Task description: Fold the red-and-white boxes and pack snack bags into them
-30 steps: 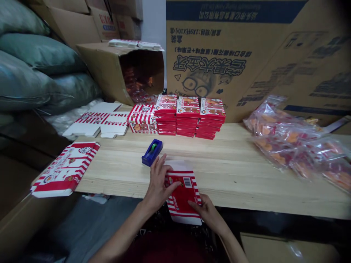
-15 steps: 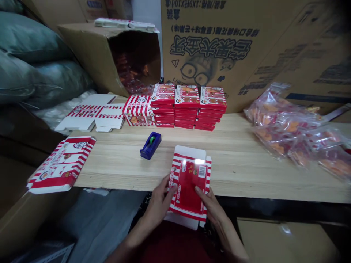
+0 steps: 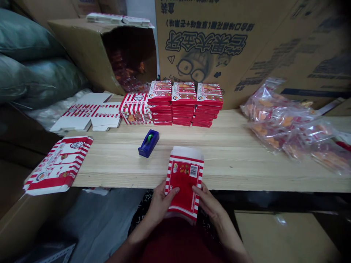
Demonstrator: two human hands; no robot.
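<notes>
Between my two hands is a red-and-white striped carton (image 3: 183, 179), its barcode side facing up and a white flap sticking out at the far end. My left hand (image 3: 160, 201) grips its left edge, thumb lying on the red panel. On the opposite edge my right hand (image 3: 210, 201) holds it the same way; its fingers go out of sight underneath. The near end of the carton lies close against my body, beyond the table edge. Just past the carton, a blue tape dispenser (image 3: 148, 143) with green tape stands on the table.
Stacks of filled striped boxes (image 3: 183, 104) stand at the back. Flat cartons (image 3: 59, 164) lie on the left, with more unfolded card (image 3: 105, 115) behind. Clear bags (image 3: 285, 120) of orange pieces are heaped on the right. An open cardboard box (image 3: 79, 51) sits at the back left.
The carton has turned slightly and come squarer between my hands, so its left side panel no longer shows. My right thumb has shifted a little on it. The view has moved slightly.
</notes>
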